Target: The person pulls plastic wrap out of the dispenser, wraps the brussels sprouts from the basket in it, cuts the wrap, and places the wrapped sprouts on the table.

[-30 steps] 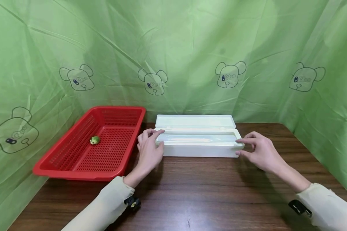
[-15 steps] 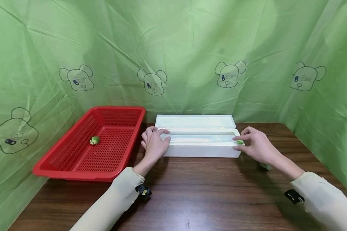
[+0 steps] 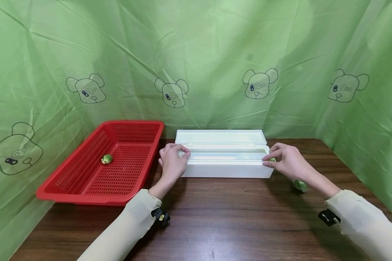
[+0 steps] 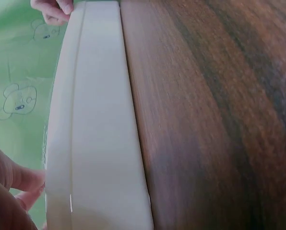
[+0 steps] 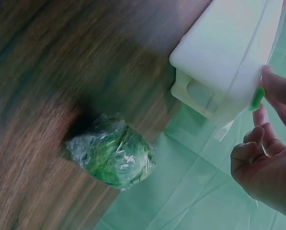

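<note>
A long white cling film dispenser (image 3: 227, 170) stands with its lid (image 3: 220, 137) raised at the back. Clear cling film (image 3: 227, 156) lies across its open top. At the left end, my left hand (image 3: 173, 161) pinches the film edge between thumb and index finger. My right hand (image 3: 289, 159) pinches the film at the opposite end, beside the green slider (image 5: 257, 98). The left wrist view shows left fingers (image 4: 28, 179) right at the dispenser's top edge. Below my right wrist, a leafy green ball, like a Brussels sprout, wrapped in film (image 5: 116, 155) rests on the table.
To the left stands a red perforated basket (image 3: 132, 197), with one small unwrapped Brussels sprout (image 3: 106, 158) inside. Green curtains (image 3: 212, 65) printed with bear heads close off the back and sides of the brown wooden table (image 3: 222, 217).
Both hands have moved inward along the dispenser, and their thumbs and index fingers have closed together at the film edge. The wrapped green ball has come into view beneath the right forearm.
</note>
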Available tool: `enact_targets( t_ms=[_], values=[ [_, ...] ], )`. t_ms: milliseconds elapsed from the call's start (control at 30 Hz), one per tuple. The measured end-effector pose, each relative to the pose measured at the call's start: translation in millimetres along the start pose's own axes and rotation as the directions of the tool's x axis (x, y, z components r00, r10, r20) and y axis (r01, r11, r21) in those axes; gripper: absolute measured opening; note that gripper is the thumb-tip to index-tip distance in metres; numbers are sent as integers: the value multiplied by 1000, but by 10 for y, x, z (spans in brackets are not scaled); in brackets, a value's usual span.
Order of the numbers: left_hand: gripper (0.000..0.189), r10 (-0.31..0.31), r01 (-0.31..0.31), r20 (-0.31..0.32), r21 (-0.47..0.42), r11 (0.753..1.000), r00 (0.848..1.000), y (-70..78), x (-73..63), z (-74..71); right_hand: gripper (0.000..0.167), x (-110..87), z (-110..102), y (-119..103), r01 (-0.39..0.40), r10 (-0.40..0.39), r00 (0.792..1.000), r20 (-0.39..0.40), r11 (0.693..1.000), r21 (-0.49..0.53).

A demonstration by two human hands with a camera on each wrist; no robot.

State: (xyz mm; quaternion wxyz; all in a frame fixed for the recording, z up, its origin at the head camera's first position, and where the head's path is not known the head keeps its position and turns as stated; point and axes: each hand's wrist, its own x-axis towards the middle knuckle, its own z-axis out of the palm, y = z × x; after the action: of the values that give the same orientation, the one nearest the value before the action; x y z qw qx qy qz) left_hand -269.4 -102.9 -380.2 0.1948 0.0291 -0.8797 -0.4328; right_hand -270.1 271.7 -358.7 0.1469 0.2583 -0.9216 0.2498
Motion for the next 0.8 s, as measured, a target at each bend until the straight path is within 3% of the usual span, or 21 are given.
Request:
enact_targets(
  t_ms=[233, 567, 800],
  values=[
    [6, -2, 0, -58, -30, 1000, 998, 12, 7, -18, 2, 97, -12, 10, -50, 49, 998, 28, 998, 32],
    [6, -18, 12, -106, -63, 998, 994, 13, 38, 14, 9, 146, 15, -6, -55, 53, 997, 60, 998, 31],
    [6, -33, 22, -128, -81, 996, 991, 23, 69, 23, 10, 219, 29, -13, -93, 92, 995, 37, 995, 35]
  ],
)
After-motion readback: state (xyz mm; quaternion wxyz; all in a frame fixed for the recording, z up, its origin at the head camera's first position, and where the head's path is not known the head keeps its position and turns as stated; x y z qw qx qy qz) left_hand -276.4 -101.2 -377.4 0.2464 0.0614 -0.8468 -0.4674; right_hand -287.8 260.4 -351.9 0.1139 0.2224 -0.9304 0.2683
